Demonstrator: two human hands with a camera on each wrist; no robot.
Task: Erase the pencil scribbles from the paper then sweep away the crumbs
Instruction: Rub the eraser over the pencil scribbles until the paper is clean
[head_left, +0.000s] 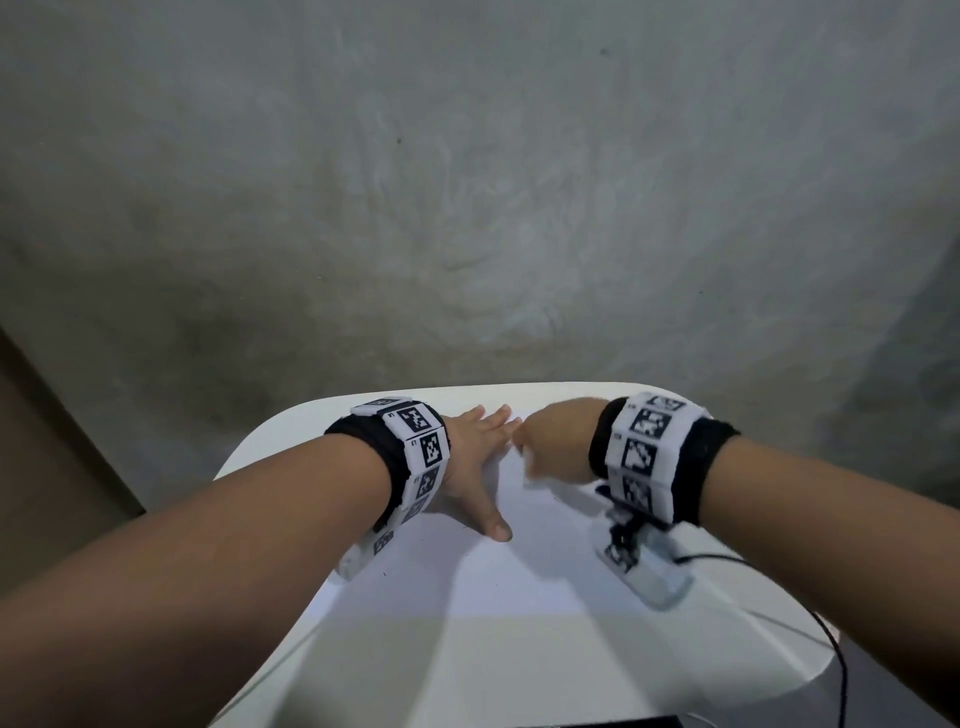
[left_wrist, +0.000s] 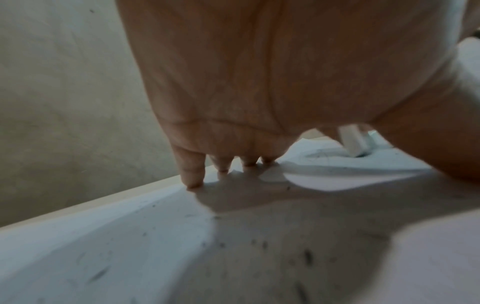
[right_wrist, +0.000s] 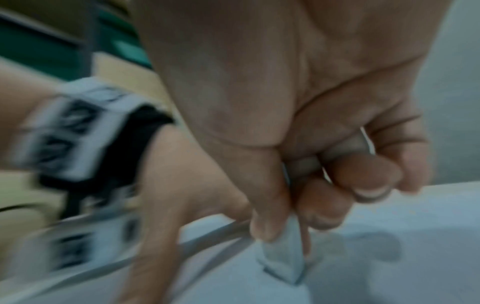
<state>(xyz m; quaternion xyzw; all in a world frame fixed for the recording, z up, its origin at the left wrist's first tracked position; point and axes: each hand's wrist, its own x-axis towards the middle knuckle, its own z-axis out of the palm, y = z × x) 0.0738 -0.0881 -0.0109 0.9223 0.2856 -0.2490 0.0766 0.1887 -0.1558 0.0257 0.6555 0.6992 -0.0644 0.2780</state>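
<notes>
Right hand (right_wrist: 298, 144) fingers pinch the eraser (right_wrist: 283, 261) upright, tip on paper (head_left: 519, 587); left hand (head_left: 467, 462) fingers spread flat.

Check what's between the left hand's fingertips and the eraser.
Left wrist view: between the left hand's fingertips and the eraser lies bare paper with faint pencil marks and a few crumbs. No other object shows.
</notes>
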